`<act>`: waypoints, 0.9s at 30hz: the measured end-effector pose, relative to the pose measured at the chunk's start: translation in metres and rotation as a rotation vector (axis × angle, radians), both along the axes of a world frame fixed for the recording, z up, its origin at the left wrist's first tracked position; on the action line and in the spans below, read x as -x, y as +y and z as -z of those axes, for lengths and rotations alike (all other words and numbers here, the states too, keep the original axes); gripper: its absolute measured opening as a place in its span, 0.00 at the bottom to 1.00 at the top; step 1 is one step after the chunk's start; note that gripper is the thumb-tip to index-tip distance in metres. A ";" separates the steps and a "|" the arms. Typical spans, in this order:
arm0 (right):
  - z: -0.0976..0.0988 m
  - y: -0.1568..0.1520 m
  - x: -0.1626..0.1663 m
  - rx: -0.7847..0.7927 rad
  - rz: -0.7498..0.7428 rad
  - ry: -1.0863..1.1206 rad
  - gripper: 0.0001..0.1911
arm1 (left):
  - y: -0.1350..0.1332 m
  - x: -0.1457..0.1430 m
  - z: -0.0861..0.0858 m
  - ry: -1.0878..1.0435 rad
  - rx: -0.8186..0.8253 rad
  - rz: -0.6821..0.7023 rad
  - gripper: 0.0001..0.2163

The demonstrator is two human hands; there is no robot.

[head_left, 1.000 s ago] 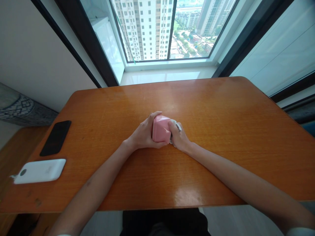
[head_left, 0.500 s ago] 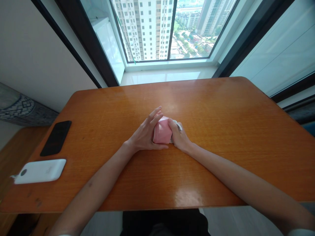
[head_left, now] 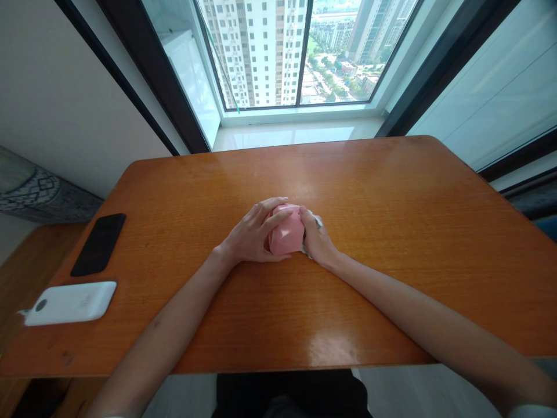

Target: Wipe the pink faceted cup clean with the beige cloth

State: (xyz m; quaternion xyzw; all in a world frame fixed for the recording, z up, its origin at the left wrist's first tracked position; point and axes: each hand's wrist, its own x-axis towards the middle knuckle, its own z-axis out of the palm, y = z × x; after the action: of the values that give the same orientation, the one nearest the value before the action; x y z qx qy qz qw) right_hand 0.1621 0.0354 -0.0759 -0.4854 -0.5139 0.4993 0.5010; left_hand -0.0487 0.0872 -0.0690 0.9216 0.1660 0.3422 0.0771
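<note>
A small, glossy pink box-shaped object (head_left: 289, 237) is between my two hands, low over the middle of the table. My left hand (head_left: 257, 229) wraps its left side, fingers across the top and thumb along the near bottom edge. From the right, my right hand (head_left: 318, 238) grips it, the thumb lying against its upper right edge. Something white and crumpled, like a cloth or tissue (head_left: 307, 251), pokes out beneath my right hand and between its fingers. The far side of the pink object is hidden.
The wooden table (head_left: 374, 191) has rounded far corners. Toward its left edge lie a black phone (head_left: 98, 244) and, nearer me, a white flat device (head_left: 72, 303) with a short cable end. A window (head_left: 300, 58) stands beyond the table.
My left hand's fingers have come down and curled over the pink object's top, and the hand has shifted slightly left. The pink object has turned a little; my right hand keeps its hold.
</note>
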 end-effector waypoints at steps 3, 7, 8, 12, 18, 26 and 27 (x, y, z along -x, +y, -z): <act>0.004 0.000 0.000 -0.012 -0.008 0.023 0.33 | -0.002 -0.003 0.000 -0.026 0.086 -0.018 0.54; 0.002 -0.001 0.000 -0.023 0.000 -0.001 0.33 | -0.004 -0.005 0.000 -0.058 0.159 -0.025 0.55; 0.000 -0.002 0.000 -0.022 0.003 -0.011 0.33 | -0.004 -0.006 0.001 -0.067 0.181 -0.027 0.56; -0.006 -0.003 -0.001 -0.036 0.018 -0.033 0.34 | -0.006 -0.008 -0.001 -0.086 0.240 -0.035 0.55; -0.009 -0.004 0.000 -0.035 0.029 -0.045 0.35 | -0.009 -0.010 -0.003 -0.098 0.302 -0.059 0.54; -0.007 -0.006 0.000 -0.022 0.017 -0.067 0.36 | -0.011 -0.012 -0.006 -0.130 0.514 -0.080 0.51; -0.006 -0.006 0.000 -0.020 0.017 -0.076 0.36 | -0.011 -0.012 -0.006 -0.129 0.559 -0.083 0.50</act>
State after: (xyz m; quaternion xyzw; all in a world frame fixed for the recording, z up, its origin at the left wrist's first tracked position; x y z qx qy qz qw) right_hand 0.1626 0.0295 -0.0694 -0.5034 -0.5333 0.4709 0.4904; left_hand -0.0366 0.0761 -0.0630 0.8335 0.2862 0.3438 0.3243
